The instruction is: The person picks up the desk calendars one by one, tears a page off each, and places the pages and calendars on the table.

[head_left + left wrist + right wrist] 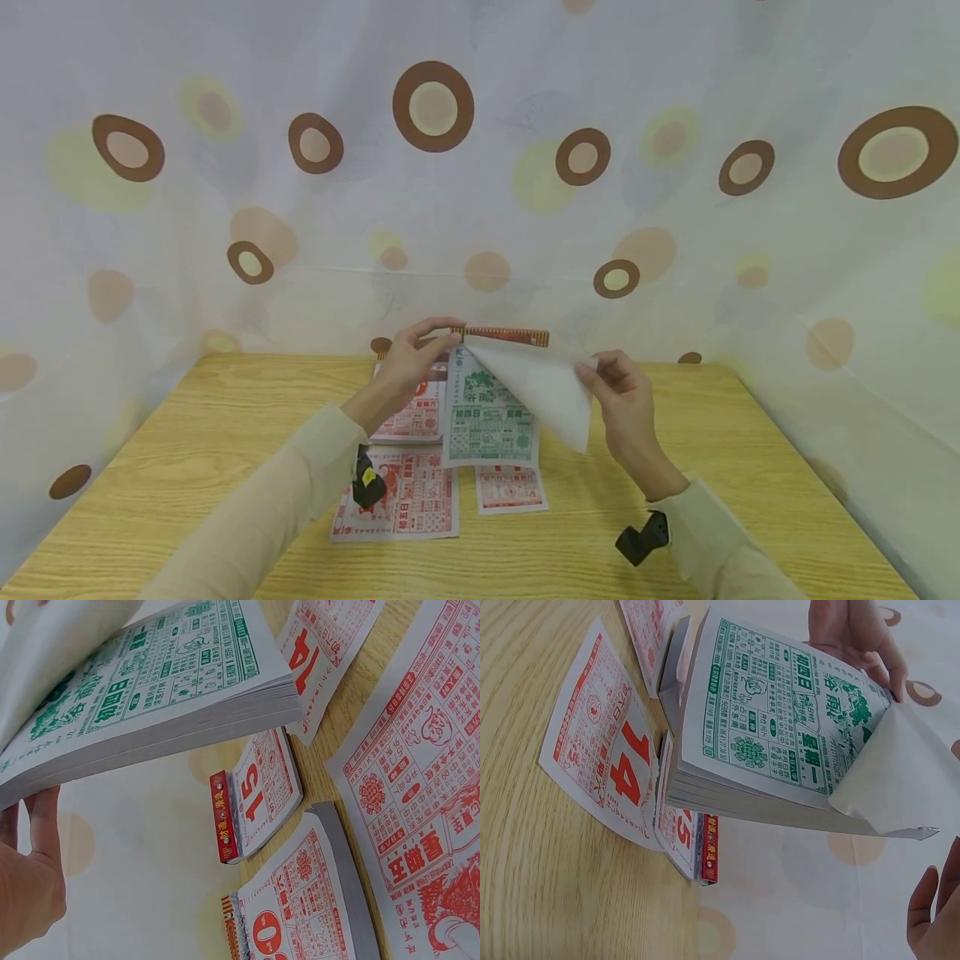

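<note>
A thick tear-off calendar [491, 417] with green print is held up over the table, tilted. My left hand [416, 362] grips it at its upper left corner, by the gold and red binding strip [502, 336]; the left wrist view shows fingers under the pad. My right hand [626, 404] pinches the free corner of its top sheet [551, 387] between thumb and fingers. That sheet is peeled back to the right, its blank side showing, and still meets the binding near the left thumb. Beneath it lies a green page [780, 712], flat on the pad.
On the wooden table [712, 467] lie a loose red-printed sheet [420, 492] and another red sheet marked 14 [607, 742]. A thick red-printed calendar [296, 907] and a smaller calendar marked 15 [262, 784] lie behind them. A dotted cloth [487, 208] hangs around the table.
</note>
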Motion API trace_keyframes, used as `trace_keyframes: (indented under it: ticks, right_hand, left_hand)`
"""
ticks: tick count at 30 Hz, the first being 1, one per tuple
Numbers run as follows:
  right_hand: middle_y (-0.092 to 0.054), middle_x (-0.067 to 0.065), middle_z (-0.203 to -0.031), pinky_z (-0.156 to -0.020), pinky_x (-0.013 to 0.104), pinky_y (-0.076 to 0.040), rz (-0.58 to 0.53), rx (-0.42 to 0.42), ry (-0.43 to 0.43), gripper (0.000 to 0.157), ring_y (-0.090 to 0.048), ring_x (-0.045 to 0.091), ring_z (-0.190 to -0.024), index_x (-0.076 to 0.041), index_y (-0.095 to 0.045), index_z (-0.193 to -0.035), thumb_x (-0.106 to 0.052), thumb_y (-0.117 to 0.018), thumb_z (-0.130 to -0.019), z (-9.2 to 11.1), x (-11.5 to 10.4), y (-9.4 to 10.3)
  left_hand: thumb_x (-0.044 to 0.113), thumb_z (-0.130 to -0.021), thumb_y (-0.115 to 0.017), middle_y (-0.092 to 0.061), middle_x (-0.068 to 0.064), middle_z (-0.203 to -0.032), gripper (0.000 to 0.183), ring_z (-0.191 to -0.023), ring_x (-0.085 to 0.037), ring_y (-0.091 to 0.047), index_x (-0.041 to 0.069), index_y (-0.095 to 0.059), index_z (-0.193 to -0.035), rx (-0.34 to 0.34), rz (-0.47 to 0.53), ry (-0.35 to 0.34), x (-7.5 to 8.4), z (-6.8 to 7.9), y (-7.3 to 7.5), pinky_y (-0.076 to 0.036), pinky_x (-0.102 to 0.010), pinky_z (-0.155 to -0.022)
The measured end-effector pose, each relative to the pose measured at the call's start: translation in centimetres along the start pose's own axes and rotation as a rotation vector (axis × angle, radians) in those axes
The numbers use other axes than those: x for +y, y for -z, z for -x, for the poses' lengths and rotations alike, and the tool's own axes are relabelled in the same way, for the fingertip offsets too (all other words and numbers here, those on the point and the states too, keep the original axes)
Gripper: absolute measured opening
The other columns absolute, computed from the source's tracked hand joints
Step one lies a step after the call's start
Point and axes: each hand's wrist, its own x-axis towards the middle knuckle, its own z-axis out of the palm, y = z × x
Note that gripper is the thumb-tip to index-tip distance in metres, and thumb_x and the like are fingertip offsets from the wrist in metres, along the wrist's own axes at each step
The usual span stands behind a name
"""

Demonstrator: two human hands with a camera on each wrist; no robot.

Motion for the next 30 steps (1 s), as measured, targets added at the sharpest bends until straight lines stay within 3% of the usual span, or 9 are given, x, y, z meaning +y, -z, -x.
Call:
trace_keyframes:
  ticks: [4,10,30]
  right_hand:
    - [-0.057,-0.003,-0.074,-0.059,0.015,-0.047,-0.023,0.007,0.004,0.007,-0.052,0.006,-0.066,-0.001,-0.058,-0.082,0.002,-0.064,-0.081,0.01,0.03,0.14]
    - [-0.057,-0.003,-0.074,-0.061,0.016,-0.049,-0.044,-0.005,0.017,0.006,-0.055,0.007,-0.067,0.001,-0.058,-0.083,0.003,-0.064,-0.081,-0.06,0.08,0.28]
    - [-0.055,-0.004,-0.072,-0.060,0.015,-0.046,-0.050,0.068,-0.020,0.018,-0.051,0.006,-0.065,-0.010,-0.058,-0.077,0.008,-0.061,-0.082,-0.31,-0.14,0.48]
  left_hand:
    - [0.025,-0.089,-0.060,-0.067,-0.003,-0.100,0.027,-0.084,-0.015,-0.065,0.020,-0.060,-0.116,0.007,0.005,-0.007,0.04,0.05,0.06,-0.056,-0.034,-0.072]
    - [0.024,-0.090,-0.059,-0.067,-0.005,-0.104,0.028,-0.086,-0.016,-0.066,0.019,-0.060,-0.117,0.004,-0.004,-0.012,-0.01,0.17,0.29,-0.056,-0.035,-0.073]
    - [0.024,-0.090,-0.058,-0.064,-0.008,-0.110,0.027,-0.086,-0.015,-0.065,0.019,-0.060,-0.116,0.025,-0.022,0.000,0.07,0.26,0.48,-0.056,-0.035,-0.072]
